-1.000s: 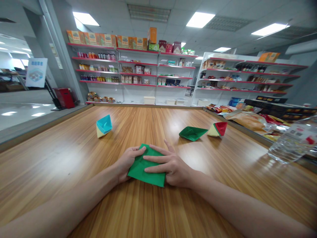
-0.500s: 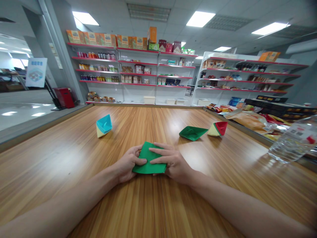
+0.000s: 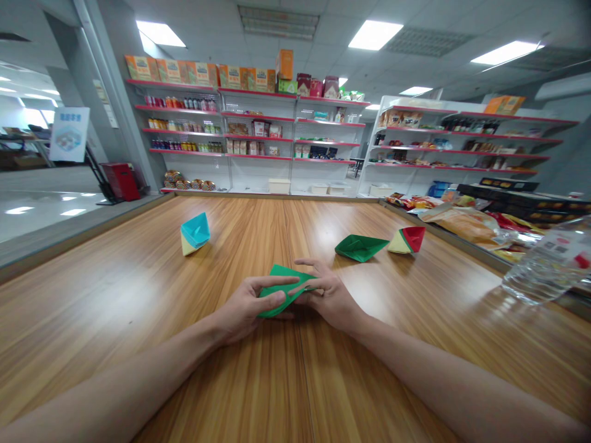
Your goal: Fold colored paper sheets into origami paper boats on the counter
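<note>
A folded piece of green paper (image 3: 280, 271) is held between both hands above the middle of the wooden table (image 3: 221, 381). My left hand (image 3: 252, 304) grips its left side, thumb and a finger lying across the front face. At the paper's right edge, my right hand (image 3: 325, 292) pinches it, with one finger stretched out above. Fingers behind the paper are partly hidden. Beyond the hands stand a dark green paper boat (image 3: 361, 247) and a red and cream paper boat (image 3: 407, 240) on the right. Farther left is a blue and cream paper boat (image 3: 196, 234).
A clear plastic bottle (image 3: 545, 264) stands at the table's right side. Packaged snacks (image 3: 462, 224) and dark boxes (image 3: 521, 200) lie beyond the right edge. Shelves of goods (image 3: 258, 135) line the back, and a red bin (image 3: 120, 181) stands at left.
The green paper has turned from lying broad and flat toward me to a tilted, narrower shape. My left fingers have come over its front, and my right hand has shifted to its right edge.
</note>
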{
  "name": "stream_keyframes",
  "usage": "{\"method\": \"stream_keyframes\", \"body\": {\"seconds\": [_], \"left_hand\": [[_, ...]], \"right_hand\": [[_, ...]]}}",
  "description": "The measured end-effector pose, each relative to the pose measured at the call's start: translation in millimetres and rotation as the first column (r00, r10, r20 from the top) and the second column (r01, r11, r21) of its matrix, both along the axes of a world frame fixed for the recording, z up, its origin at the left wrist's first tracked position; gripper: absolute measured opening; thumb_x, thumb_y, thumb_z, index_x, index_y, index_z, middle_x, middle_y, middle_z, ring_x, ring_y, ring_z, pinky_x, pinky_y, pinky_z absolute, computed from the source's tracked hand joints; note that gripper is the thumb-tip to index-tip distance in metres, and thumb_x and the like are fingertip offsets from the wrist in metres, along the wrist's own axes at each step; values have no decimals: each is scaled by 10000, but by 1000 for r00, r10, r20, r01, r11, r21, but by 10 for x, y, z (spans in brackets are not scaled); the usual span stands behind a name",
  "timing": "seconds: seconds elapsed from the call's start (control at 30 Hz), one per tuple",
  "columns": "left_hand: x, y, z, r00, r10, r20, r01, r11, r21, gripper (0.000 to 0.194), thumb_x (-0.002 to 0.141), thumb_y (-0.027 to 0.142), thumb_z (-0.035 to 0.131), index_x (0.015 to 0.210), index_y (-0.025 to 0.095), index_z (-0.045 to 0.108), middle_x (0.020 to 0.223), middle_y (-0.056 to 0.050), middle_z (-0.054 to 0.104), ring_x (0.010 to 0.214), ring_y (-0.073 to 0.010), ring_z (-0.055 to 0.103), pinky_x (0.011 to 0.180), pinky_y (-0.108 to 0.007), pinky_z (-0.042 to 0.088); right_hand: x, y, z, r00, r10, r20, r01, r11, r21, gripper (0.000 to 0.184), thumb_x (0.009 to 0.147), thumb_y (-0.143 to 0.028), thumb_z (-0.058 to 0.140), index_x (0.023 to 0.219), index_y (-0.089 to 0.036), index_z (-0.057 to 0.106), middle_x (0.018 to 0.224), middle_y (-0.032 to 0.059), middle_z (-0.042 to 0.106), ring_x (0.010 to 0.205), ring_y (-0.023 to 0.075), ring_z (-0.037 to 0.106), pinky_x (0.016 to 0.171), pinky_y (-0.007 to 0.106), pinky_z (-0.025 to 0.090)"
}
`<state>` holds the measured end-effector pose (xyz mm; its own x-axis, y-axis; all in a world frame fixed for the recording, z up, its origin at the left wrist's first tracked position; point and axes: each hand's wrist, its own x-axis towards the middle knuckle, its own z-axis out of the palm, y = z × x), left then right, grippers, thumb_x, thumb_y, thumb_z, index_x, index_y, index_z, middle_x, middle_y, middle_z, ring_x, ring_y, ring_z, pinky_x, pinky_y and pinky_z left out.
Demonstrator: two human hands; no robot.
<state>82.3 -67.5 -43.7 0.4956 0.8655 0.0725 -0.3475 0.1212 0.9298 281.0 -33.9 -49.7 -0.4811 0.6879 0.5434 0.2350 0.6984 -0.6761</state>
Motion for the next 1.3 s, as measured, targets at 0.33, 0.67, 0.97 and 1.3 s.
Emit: {"method": "stream_keyframes", "body": {"seconds": [0.33,0.67,0.97,1.3], "left_hand": [[15,-23,8,992,55,-113,-53,998,24,222,678,242,750,868,127,743,958,-112,676,793,-209,634,741,-346,522],[-35,27,-10,999,35,5,-35,998,53,195,700,259,716,846,135,749,935,-114,680,956,-273,573,830,-371,449],[-88,48,131,833,273,-482,13,860,511,278,660,340,760,903,207,738,1046,-68,568,978,-242,532,861,-315,380],[-22,48,48,863,385,-328,-171,833,527,211,819,302,613,713,163,730,878,-68,600,879,-201,517,809,-299,377]], "right_hand": [[-9,-32,18,998,-61,-10,60,997,-57,88,703,-306,747,784,-273,748,1095,50,561,1035,203,553,842,348,489],[18,20,46,978,-67,-198,7,957,-291,157,715,-346,713,707,-189,709,670,0,562,612,116,528,543,240,423],[21,6,7,994,-76,-76,71,995,-66,89,715,-177,694,735,-248,744,765,9,568,716,132,558,625,258,452],[6,-18,28,978,-8,-209,-64,941,-333,293,709,-316,724,975,-199,689,833,23,655,664,128,606,591,257,503]]}}
